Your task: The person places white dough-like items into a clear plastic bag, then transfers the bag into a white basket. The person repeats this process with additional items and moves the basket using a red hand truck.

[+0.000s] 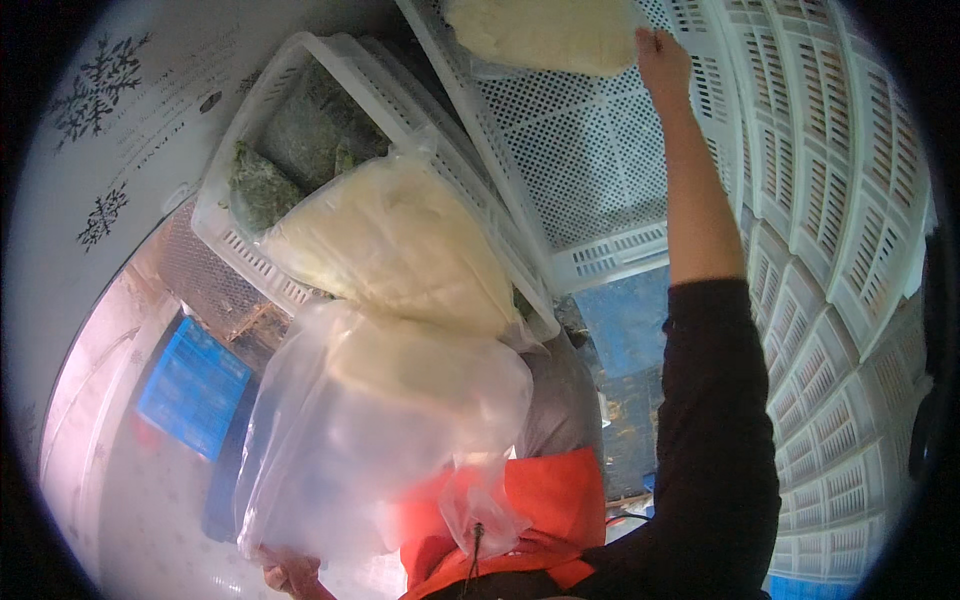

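Note:
At the bottom of the picture my left hand [289, 574] grips the lower left corner of a large clear plastic bag [375, 465]. This bag spreads out before my red apron [555, 495]. Its upper end meets a bulging pale yellow plastic-wrapped pack [397, 240], and I cannot tell whether the two are one piece. The pack rests on a white plastic crate [247, 244] that holds dark green bagged stuff [315, 124]. My outstretched right hand [665, 67] is closed at the right edge of a second pale yellow pack [551, 34], in a perforated white crate [585, 161].
Tall stacks of white slotted crates [817, 142] line the right side. On the left is a pale panel [142, 97] bearing snowflake prints and writing. A blue plastic crate [195, 386] sits lower left. Blue sheeting [622, 322] lies below the perforated crate.

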Demonstrator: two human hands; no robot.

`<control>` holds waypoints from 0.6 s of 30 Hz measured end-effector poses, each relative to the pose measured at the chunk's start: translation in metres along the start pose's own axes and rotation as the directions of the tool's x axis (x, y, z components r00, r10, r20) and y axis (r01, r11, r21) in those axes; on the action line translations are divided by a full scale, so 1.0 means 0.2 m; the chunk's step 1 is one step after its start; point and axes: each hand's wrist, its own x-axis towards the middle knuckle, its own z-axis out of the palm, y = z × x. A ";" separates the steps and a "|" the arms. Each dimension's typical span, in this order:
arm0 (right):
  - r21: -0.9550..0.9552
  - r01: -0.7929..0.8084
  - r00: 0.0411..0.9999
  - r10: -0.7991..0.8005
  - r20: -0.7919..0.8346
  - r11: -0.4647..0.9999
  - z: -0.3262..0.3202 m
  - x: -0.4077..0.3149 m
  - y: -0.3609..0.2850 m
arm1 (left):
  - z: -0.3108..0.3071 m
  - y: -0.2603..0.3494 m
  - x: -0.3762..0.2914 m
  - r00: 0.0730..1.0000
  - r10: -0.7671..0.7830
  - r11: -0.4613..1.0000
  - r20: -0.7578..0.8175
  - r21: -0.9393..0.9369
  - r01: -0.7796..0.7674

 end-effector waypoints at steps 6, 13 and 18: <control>-0.170 0.067 0.994 -0.080 -0.074 0.983 -0.58 -0.34 -0.48 | 0.15 0.03 0.09 0.985 0.028 0.999 0.169 0.023 -0.032; -0.357 0.264 0.913 -0.113 0.393 0.896 -0.42 -0.55 -0.79 | 0.21 0.06 0.18 0.973 -0.082 0.997 0.215 0.024 0.079; 0.051 -0.009 0.998 0.012 -0.065 0.999 -0.49 -0.71 -0.44 | 0.26 0.09 0.21 0.988 -0.082 0.997 0.132 0.015 0.080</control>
